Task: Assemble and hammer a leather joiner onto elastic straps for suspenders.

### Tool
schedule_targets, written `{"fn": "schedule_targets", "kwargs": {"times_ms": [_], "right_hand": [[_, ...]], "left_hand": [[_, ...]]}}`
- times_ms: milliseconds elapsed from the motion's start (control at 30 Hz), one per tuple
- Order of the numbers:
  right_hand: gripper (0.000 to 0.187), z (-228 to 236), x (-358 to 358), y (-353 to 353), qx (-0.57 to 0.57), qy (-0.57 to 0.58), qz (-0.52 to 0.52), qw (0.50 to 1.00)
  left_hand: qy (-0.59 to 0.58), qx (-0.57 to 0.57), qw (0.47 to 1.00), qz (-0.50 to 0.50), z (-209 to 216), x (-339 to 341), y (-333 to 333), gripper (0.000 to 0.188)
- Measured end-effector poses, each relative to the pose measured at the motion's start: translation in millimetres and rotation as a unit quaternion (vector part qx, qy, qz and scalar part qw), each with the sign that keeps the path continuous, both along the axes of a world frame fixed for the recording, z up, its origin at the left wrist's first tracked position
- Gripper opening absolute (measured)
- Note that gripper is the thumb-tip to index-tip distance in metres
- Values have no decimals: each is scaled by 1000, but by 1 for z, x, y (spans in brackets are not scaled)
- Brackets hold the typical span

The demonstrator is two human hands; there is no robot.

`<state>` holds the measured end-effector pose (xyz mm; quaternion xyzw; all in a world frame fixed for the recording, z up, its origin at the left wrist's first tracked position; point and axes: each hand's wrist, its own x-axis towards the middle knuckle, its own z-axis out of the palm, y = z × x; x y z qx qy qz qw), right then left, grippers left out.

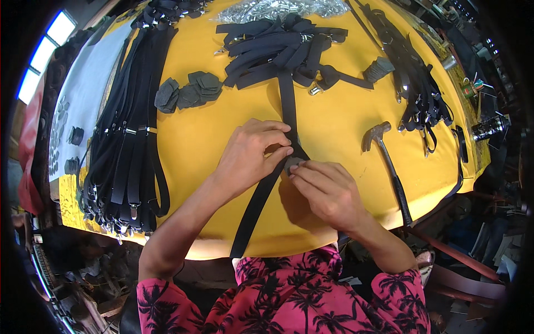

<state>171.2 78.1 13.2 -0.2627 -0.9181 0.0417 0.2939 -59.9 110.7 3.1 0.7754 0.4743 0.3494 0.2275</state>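
A black elastic suspender strap (257, 209) runs from the heap down to the table's near edge, bending at my hands. My left hand (250, 149) pinches the strap at this bend, thumb and forefinger close together. Just right of it, my right hand (329, 193) holds a small dark grey patch (292, 164) between thumb and fingers, against the strap. The fingertips partly cover the patch and the join. Similar patches (199, 89) lie in loose stacks to the upper left, and another stack (378, 69) sits at the upper right.
A yellow-covered table (211, 228) carries a heap of black straps with metal clips (278, 50). Bundles of suspenders lie at left (125, 122) and right (409, 72). A claw hammer (388, 167) rests right of my right hand. A clear bag of metal parts (283, 8) is at the back.
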Motion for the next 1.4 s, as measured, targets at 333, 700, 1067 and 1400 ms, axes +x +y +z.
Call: {"fn": "schedule_targets", "kwargs": {"times_ms": [333, 700, 1067, 1400], "right_hand": [[29, -3, 0, -8, 44, -39, 2, 998], [22, 34, 11, 0, -244, 124, -69, 959], [27, 7, -4, 71, -560, 202, -11, 804], [33, -4, -11, 76, -547, 212, 33, 809]], "left_hand": [[42, 7, 999, 14, 7, 2, 2, 12], [33, 36, 999, -9, -1, -1, 4, 12], [43, 38, 998, -23, -3, -8, 1, 12], [39, -7, 999, -17, -2, -15, -4, 25]]}}
